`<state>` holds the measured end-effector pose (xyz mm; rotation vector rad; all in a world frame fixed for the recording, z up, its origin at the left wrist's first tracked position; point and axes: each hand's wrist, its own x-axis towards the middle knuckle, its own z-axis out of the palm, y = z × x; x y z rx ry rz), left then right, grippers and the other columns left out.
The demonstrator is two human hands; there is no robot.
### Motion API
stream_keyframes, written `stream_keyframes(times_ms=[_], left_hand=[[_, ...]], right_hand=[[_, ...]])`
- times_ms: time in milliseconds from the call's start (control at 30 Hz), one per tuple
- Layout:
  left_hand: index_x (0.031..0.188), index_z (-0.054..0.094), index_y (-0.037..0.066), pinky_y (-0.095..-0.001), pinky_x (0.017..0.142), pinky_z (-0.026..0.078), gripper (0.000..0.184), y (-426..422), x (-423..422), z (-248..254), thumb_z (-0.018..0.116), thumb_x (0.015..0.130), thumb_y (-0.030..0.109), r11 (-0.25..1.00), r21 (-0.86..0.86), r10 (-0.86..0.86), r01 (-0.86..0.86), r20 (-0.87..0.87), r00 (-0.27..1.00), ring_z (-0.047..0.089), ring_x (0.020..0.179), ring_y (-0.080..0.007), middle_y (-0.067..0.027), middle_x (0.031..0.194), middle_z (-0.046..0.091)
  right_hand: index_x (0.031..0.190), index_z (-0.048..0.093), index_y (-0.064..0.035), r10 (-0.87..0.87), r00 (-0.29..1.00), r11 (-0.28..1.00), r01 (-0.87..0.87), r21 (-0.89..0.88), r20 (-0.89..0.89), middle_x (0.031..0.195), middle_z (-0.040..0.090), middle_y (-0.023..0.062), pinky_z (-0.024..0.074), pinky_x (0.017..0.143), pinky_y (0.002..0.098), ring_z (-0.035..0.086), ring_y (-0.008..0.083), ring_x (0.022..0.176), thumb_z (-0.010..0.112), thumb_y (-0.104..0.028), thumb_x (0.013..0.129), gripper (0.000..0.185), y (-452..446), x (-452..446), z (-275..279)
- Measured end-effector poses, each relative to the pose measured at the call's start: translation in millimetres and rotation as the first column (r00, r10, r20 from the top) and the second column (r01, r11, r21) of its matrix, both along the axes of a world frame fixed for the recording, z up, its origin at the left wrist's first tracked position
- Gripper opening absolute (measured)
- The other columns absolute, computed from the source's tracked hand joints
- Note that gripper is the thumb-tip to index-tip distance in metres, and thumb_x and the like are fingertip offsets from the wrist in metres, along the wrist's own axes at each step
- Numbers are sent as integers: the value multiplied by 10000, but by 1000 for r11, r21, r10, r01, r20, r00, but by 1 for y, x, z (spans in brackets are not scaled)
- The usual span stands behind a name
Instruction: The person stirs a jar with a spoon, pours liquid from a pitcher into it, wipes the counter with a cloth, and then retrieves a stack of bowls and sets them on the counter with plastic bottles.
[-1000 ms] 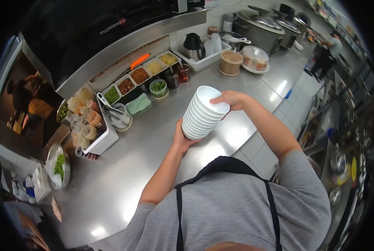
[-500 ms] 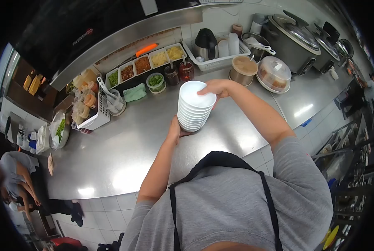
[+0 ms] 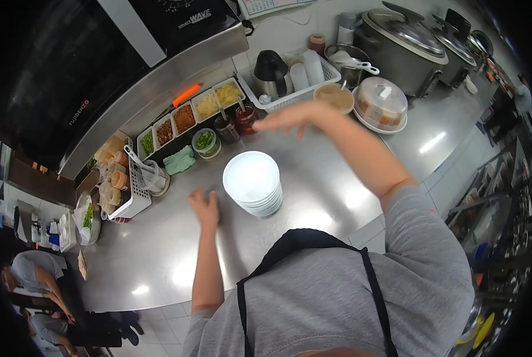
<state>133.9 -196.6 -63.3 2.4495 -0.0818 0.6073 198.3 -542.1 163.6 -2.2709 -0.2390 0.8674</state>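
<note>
A stack of white bowls (image 3: pixel 252 175) stands on the steel counter (image 3: pixel 153 250), its top bowl facing up. To the left of the stack, my left hand (image 3: pixel 204 207) is open and holds nothing, apart from the bowls. My right hand (image 3: pixel 295 119), slightly blurred, hovers above and to the right of the stack with fingers stretched out and nothing in them. Its fingertips overlap the view of the jar of red sauce (image 3: pixel 245 121); I cannot tell if they touch.
Along the back are trays of chopped toppings (image 3: pixel 184 119), a tub of chopped greens (image 3: pixel 206 143), a green cloth (image 3: pixel 179 160) and a white basket (image 3: pixel 136 199) of containers. At right are a domed cake cover (image 3: pixel 384 101) and large cookers (image 3: pixel 400 50). Other people (image 3: pixel 36 273) stand at far left.
The bowl stack, held between both hands before, now stands released on the counter. My left hand has moved off to its left, and my right hand up and away from it.
</note>
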Motion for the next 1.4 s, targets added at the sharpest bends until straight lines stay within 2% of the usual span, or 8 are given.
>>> stream_keyframes(times_ms=[200,367,767,833,867,933,1167,1400], left_hand=[[1202,485,81,-457,931,342,471,68,-27,-4,576,814,331,640,239,766,-730,-132,629,425,1113,-320,-118,1262,400],[1208,469,97,-452,957,301,433,67,-23,-11,497,870,367,522,244,850,-817,-74,521,387,1152,-308,-104,1282,380],[1251,414,134,-509,965,256,489,51,-12,1,383,898,471,449,478,892,-755,-193,409,308,1240,-272,-69,1342,337],[1251,415,136,-509,964,257,491,50,-10,2,384,896,474,454,480,889,-750,-191,416,306,1242,-270,-69,1342,337],[1248,418,136,-505,966,258,491,50,-10,3,385,895,476,448,488,893,-749,-199,405,308,1240,-270,-68,1340,339],[1246,421,136,-501,967,259,492,49,-9,2,386,894,477,446,498,894,-744,-209,396,310,1239,-270,-67,1339,341],[1235,430,137,-492,946,290,484,47,-9,4,391,892,477,440,500,897,-746,-198,396,327,1220,-273,-63,1315,360],[1235,428,135,-492,943,295,484,46,-9,5,386,894,476,433,512,900,-742,-197,389,329,1219,-270,-58,1305,370]], right_hand=[[1012,615,-80,-286,904,952,305,-8,318,874,627,53,508,618,300,604,155,728,644,-476,750,476,-162,116,47],[883,616,-67,-222,730,936,345,-69,646,711,621,27,446,464,243,582,107,578,598,-292,806,238,-226,217,13],[891,647,-80,-39,762,979,158,-128,646,729,634,44,497,581,267,601,141,673,601,-141,721,187,-221,302,-89],[894,639,-68,-201,962,906,111,407,185,770,639,52,482,603,254,592,135,702,610,-108,717,185,-225,318,-109],[894,639,-68,-204,962,905,114,409,182,770,639,52,482,603,254,592,135,702,610,-108,717,185,-229,323,-111],[892,600,-39,86,850,992,-119,31,520,847,623,35,454,656,220,575,113,766,593,-91,755,146,-228,321,-104],[844,573,-49,36,777,990,-112,82,628,818,604,31,449,671,247,552,100,771,610,-58,731,119,-239,313,-122],[910,595,-16,62,688,994,-108,18,723,897,627,168,451,757,365,604,260,861,596,-238,778,258,-247,314,-129]])
